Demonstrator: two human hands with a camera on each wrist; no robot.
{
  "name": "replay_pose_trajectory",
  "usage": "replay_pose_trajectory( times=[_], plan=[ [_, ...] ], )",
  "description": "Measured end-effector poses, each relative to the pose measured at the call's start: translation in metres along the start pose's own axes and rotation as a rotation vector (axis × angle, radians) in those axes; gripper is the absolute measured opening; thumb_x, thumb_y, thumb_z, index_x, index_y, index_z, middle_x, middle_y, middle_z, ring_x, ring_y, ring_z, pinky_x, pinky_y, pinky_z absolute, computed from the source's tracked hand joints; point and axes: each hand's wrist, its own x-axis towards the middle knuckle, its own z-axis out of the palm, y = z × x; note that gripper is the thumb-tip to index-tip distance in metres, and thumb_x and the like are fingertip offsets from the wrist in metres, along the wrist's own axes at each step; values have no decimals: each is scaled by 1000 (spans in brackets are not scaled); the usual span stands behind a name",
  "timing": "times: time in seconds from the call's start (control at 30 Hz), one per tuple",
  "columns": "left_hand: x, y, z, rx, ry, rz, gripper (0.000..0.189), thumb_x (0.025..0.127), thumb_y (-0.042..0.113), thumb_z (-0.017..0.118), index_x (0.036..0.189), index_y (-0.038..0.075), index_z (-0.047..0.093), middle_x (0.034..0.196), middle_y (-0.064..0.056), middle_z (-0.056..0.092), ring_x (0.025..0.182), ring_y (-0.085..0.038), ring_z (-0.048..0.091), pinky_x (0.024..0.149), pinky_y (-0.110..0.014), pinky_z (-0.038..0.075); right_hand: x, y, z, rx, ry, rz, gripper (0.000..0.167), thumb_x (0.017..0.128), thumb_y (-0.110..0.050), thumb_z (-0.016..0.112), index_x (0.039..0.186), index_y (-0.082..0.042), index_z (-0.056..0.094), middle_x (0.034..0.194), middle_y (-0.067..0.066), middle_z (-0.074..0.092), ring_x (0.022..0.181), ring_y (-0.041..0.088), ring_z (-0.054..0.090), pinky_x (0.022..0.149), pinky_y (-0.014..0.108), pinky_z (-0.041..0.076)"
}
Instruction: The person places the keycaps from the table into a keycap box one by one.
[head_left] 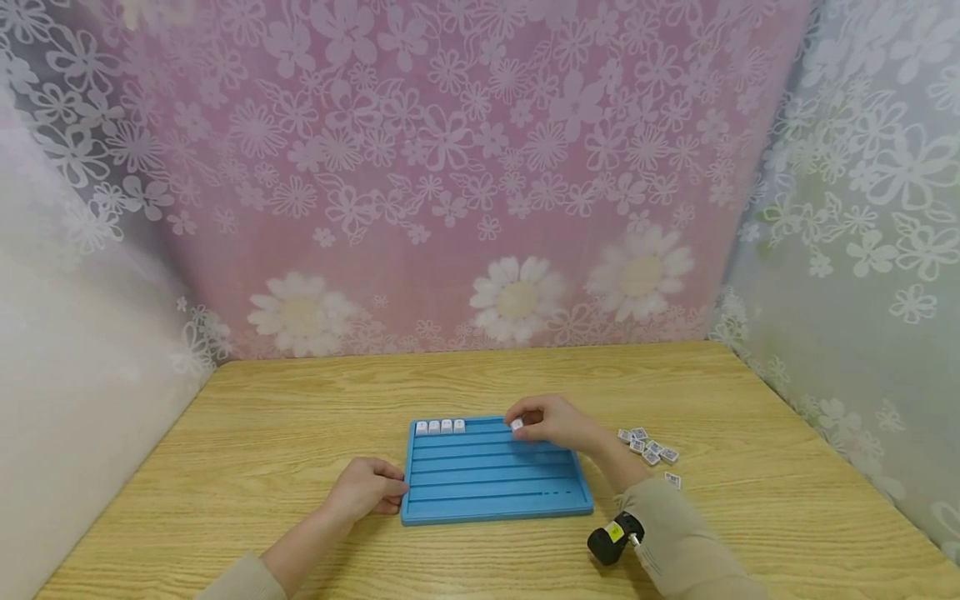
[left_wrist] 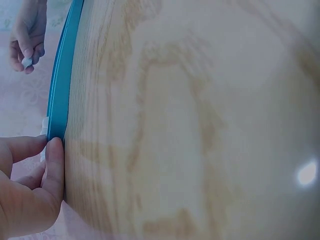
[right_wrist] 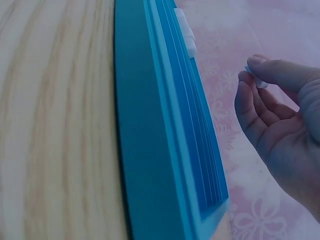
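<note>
A blue ridged tray (head_left: 487,479) lies on the table, with several small white tiles (head_left: 440,427) standing in a row at the left of its far groove. My right hand (head_left: 555,422) is over the far right part of the tray, pinching one small white tile (right_wrist: 261,83) between thumb and fingertips. The right wrist view has that tile above the tray's level. At the tray's left side my left hand (head_left: 365,488) grips the rim, thumb against the outer wall and a finger at the top edge, as the left wrist view shows.
Several loose white tiles with dark printed marks (head_left: 652,450) lie scattered on the wooden table (head_left: 300,417) right of the tray, and one printed tile (head_left: 672,480) sits nearer. A black wrist camera (head_left: 615,537) is on the right sleeve. A flowered curtain (head_left: 450,167) hangs behind.
</note>
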Motion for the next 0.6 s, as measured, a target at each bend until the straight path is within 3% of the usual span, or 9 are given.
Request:
replay_pose_trajectory(
  times=[0.3, 0.6],
  plan=[
    [2, 0, 0, 11, 9, -13, 14, 80, -5, 65, 92, -12, 62, 71, -12, 57, 60, -17, 56, 58, -31, 56, 12, -9, 14, -17, -2, -36, 18, 85, -6, 66, 103, -1, 67, 73, 3, 50, 64, 17, 38, 57, 28, 34],
    [1, 0, -1, 3, 6, -4, 14, 80, -5, 65, 92, -11, 62, 71, -12, 58, 60, -17, 56, 58, -31, 56, 16, -7, 19, -73, 29, -77, 15, 86, -5, 65, 100, -3, 70, 97, 2, 58, 78, 17, 50, 65, 29, 45]
  ],
)
